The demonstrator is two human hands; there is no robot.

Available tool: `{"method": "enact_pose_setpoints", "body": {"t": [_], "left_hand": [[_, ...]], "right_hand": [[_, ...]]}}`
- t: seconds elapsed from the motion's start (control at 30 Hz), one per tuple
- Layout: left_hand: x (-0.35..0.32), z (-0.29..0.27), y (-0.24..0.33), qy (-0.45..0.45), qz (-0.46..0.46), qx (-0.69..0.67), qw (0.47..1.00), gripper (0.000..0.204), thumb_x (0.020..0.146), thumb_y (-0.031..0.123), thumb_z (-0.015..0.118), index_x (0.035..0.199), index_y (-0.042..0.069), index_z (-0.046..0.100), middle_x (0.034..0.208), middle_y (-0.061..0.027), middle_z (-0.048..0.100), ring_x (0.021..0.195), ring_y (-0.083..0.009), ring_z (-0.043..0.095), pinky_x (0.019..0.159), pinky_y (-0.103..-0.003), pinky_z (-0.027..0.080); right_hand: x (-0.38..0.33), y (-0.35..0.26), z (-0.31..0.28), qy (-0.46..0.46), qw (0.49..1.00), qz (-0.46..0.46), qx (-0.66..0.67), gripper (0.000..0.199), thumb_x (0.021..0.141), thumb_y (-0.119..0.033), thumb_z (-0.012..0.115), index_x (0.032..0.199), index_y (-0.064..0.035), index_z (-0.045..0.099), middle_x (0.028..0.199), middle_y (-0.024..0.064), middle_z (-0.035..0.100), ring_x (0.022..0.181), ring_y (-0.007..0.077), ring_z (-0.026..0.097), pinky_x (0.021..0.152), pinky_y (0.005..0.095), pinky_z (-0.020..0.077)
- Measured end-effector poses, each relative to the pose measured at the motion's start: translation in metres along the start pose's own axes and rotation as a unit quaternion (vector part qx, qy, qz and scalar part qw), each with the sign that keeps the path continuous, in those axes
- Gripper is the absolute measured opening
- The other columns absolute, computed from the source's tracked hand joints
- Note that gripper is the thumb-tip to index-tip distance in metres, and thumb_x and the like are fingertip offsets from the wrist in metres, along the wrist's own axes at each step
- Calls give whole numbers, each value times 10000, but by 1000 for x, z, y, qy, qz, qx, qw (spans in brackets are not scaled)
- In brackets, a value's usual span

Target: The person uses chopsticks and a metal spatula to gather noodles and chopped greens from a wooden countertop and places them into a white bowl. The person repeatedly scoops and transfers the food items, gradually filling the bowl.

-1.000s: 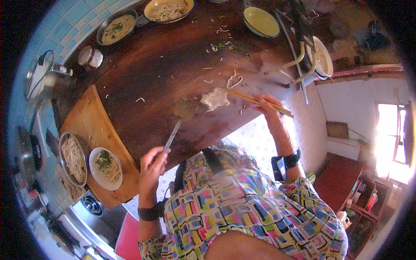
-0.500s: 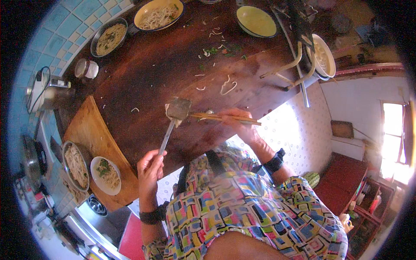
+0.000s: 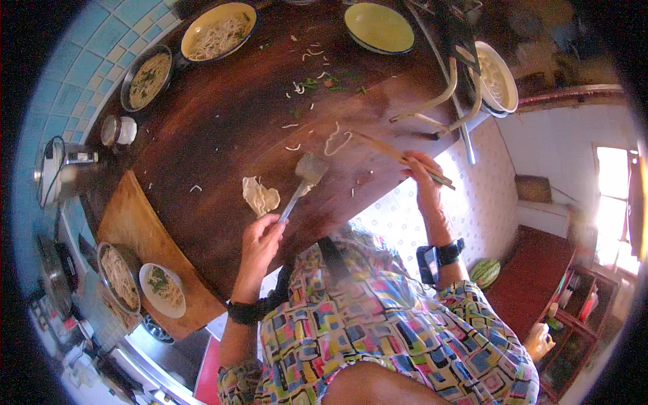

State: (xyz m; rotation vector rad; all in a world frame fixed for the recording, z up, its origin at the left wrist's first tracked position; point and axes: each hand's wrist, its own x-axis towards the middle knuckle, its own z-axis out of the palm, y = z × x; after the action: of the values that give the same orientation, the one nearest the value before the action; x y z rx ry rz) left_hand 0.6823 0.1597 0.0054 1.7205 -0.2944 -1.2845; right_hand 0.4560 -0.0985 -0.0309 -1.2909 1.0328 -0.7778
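Note:
My left hand [image 3: 262, 239] is closed round the handle of a metal spatula [image 3: 312, 169], whose flat blade rests on or just over the dark wooden table. Close to that hand, left of the blade, lies a crumpled pale piece [image 3: 260, 197]; whether it is paper or food I cannot tell. In my right hand [image 3: 425, 177] is a pair of chopsticks [image 3: 391, 150], pointing left. Their tips come up to a looped noodle strand [image 3: 337, 140] on the table; whether they touch it is unclear. Bits of noodle and green scraps [image 3: 309, 83] lie farther off.
Yellow noodle bowl [image 3: 187, 42], dark-rimmed noodle dish [image 3: 128, 102], green-yellow bowl [image 3: 379, 27] and jar [image 3: 119, 130] stand far off. Two more noodle bowls [image 3: 163, 314] sit on a wooden board [image 3: 145, 219] at left. Bent metal legs [image 3: 449, 88] and a white pot [image 3: 514, 94] are right.
The spatula has moved right, and the crumpled piece now lies on the table left of it. My right hand has moved right and away from me, bringing the chopstick tips to the looped noodle.

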Motion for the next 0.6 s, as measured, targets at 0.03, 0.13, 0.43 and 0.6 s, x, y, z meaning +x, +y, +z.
{"method": "enact_pose_setpoints", "body": {"t": [0.03, 0.13, 0.43, 0.6], "left_hand": [[7, 4, -1, 1, 0, -3, 1000, 176, 876, 150, 544, 978, 15, 591, 642, 38, 456, 463, -18, 352, 397, -176, 270], [26, 14, 0, -14, 6, -28, 999, 167, 870, 145, 558, 972, 18, 594, 639, 39, 461, 456, -19, 356, 387, -179, 271], [15, 10, 9, -1, -16, -108, 994, 156, 866, 146, 560, 954, 25, 606, 629, 52, 453, 467, -3, 348, 405, -159, 254], [-23, -26, 3, 3, -62, -43, 997, 180, 871, 156, 533, 966, 23, 608, 592, 55, 419, 458, -28, 333, 416, -185, 246]], "right_hand": [[2, 4, 5, -1, 1000, 14, 13, 232, 840, -199, 585, 980, -18, 618, 971, 80, 617, 839, 151, 595, 685, 255, 502], [3, 10, 22, -27, 997, 51, 53, 243, 837, -216, 588, 970, -13, 610, 958, 90, 619, 854, 160, 597, 698, 260, 499], [-7, -26, 36, -162, 981, -12, -111, 242, 803, -182, 590, 925, 23, 630, 866, 101, 633, 815, 165, 587, 733, 291, 470], [-2, -43, 47, -198, 972, -34, -122, 222, 803, -167, 595, 921, 17, 635, 857, 99, 634, 807, 160, 587, 727, 288, 470]]}}
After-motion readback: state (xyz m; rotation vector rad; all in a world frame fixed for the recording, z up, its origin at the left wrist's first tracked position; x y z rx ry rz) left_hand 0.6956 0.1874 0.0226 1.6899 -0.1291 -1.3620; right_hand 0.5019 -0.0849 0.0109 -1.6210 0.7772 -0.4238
